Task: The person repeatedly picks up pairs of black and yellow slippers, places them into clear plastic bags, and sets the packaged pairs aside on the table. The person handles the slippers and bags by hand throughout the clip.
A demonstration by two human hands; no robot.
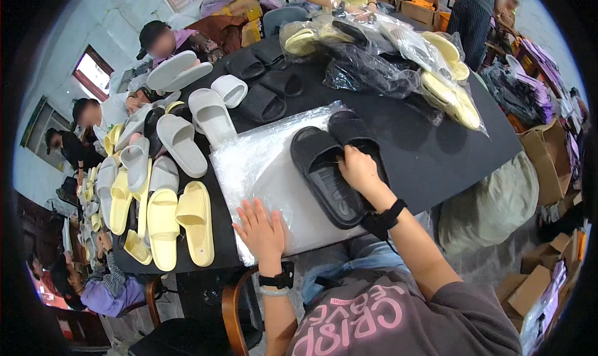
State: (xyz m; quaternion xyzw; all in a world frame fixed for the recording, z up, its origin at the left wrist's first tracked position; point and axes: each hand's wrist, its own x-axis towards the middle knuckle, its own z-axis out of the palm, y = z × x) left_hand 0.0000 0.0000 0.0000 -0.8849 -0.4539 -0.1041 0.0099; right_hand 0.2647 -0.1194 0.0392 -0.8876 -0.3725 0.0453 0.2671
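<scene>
The left hand lies palm-down, fingers spread wide, on a stack of clear, shiny plastic bags. Beside it, the right hand has its fingers curled onto the inner edges of paired black rubber slippers over the stack's right part; their long axis slants away and leftward, toes far, heels near the person. Beyond, bagged yellow, white and black slippers heap on the black table.

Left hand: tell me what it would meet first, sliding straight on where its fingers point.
Past the clear plastic under it, the left hand would probably first meet the grey slipper near the far edge; lens bend leaves this unsure.
</scene>
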